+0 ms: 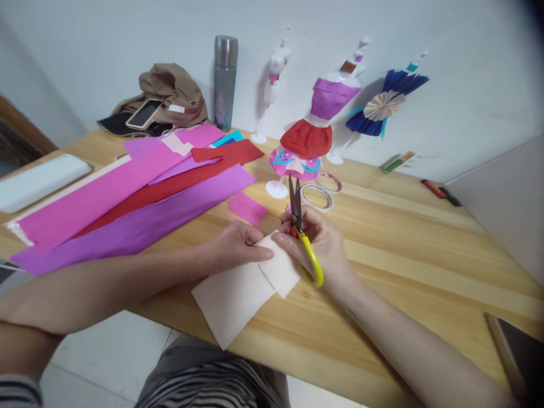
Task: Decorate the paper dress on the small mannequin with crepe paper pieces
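Note:
Near the table's front edge, my left hand (240,246) pinches a pale cream sheet of paper (238,294) by its upper edge. A smaller flap or piece of the same paper (287,275) lies over its right part; whether the two are joined I cannot tell. My right hand (323,243) grips that paper between thumb and fingers. The same hand also carries scissors (312,258) with yellow handles, blades pointing up and nearly together. Just beyond my hands lies a small pink paper piece (247,208).
Long pink, red and purple paper strips (136,226) cover the table's left. Dressed mini mannequins (334,99), tape rolls (317,197) and a thermos (225,85) stand or lie farther back. A cutter (399,162) is at back right, a dark framed object (514,345) at front right.

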Demonstrator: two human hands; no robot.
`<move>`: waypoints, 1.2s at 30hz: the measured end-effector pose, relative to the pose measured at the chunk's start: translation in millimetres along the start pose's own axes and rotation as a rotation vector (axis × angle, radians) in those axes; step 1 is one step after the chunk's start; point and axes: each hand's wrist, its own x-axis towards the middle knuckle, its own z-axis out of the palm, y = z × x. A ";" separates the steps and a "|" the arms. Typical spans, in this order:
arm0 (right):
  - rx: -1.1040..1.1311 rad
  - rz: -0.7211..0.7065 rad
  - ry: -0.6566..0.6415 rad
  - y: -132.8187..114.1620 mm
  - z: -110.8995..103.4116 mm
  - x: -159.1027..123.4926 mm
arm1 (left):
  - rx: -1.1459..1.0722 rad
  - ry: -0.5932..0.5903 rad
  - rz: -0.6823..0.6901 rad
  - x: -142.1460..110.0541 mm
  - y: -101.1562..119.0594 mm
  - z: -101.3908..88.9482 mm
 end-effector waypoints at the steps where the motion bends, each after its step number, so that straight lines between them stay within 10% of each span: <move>1: 0.014 -0.006 0.001 1.0 0.6 0.3 | 0.010 -0.004 0.005 -0.2 0.0 0.2; 36: 0.001 0.062 -0.052 13.6 -27.6 0.2 | -0.385 -0.029 -0.057 -0.9 2.5 -4.8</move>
